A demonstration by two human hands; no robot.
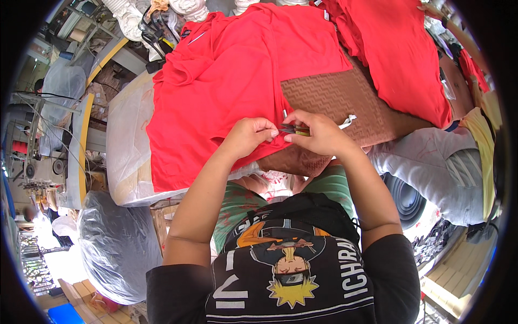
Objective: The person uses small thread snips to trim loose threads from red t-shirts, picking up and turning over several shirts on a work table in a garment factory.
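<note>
A person's left hand (249,136) pinches the edge of a red garment (226,81), seemingly to steady it, while the right hand (322,136) grips small snips (301,131) between thumb and fingers, blades toward the left hand. The garment spreads toward 11 o'clock across a plastic-covered desk (128,135), beside brown cloth (345,97); a sewing machine (46,173) stands at 9 o'clock, a plastic-wrapped bundle (118,248) at 8.

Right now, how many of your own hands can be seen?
2: the left hand at the red garment, the right hand just beside it, holding small snips.
</note>
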